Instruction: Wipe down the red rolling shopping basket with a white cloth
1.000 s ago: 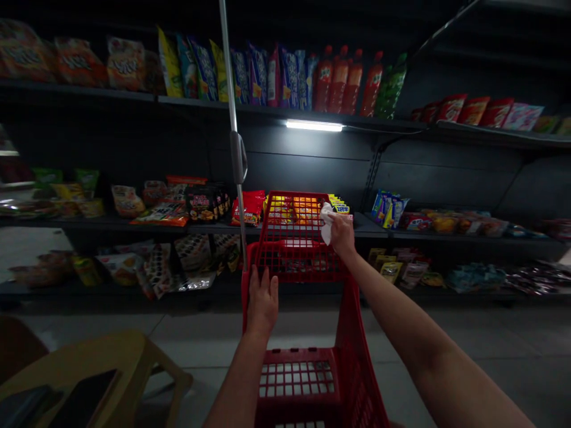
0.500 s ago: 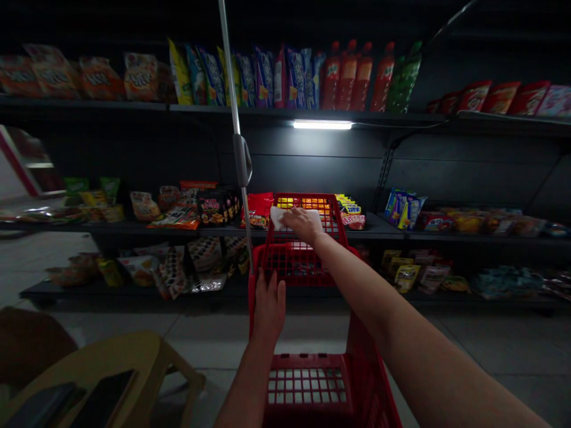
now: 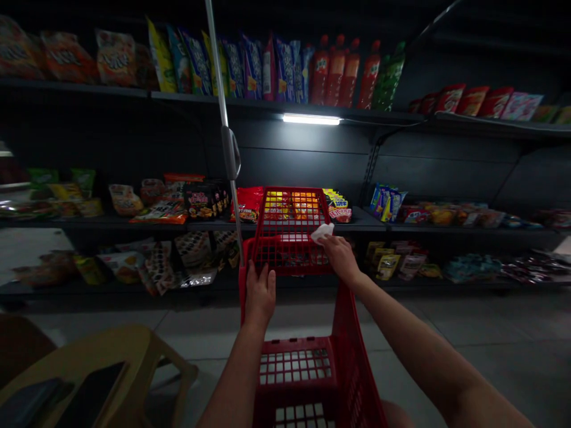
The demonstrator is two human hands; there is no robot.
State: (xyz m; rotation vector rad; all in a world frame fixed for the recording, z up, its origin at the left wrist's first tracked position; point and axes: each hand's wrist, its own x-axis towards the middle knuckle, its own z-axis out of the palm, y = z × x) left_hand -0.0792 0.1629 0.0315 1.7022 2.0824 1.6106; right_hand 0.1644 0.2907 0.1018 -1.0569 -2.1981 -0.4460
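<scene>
The fingers point(image 3: 329, 241) of the right hand point(image 3: 341, 257) are closed narrowly on a crumpled white cloth point(image 3: 322, 233), and its free end is extended to the left of the hand. The cloth is held just in front of the upper basket of a red plastic shopping cart point(image 3: 289, 189); whether it is in contact with the basket cannot be determined from this view. The left hand point(image 3: 260, 291) is placed on the near rim of the cart, with its fingers point(image 3: 261, 276) spread wide and nothing held in them. This placement is judged to steady the cart. A metal pole point(image 3: 222, 89) fitted with a grey clip point(image 3: 231, 153) is mounted upright at the left side of the cart and stands between the view and part of the shelving. Beyond the cart, a dark shelf point(image 3: 361, 221) is stocked with snack packets point(image 3: 250, 204), and red drink bottles point(image 3: 343, 74) are ranged on the shelf above, beneath which a lit tube lamp point(image 3: 311, 119) is fixed. At lower left, a beige plastic stool point(image 3: 138, 351) stands beside the cart, with a dark flat object point(image 3: 91, 395) laid on it. The cart is supported on a pale tiled floor point(image 3: 446, 333).
</scene>
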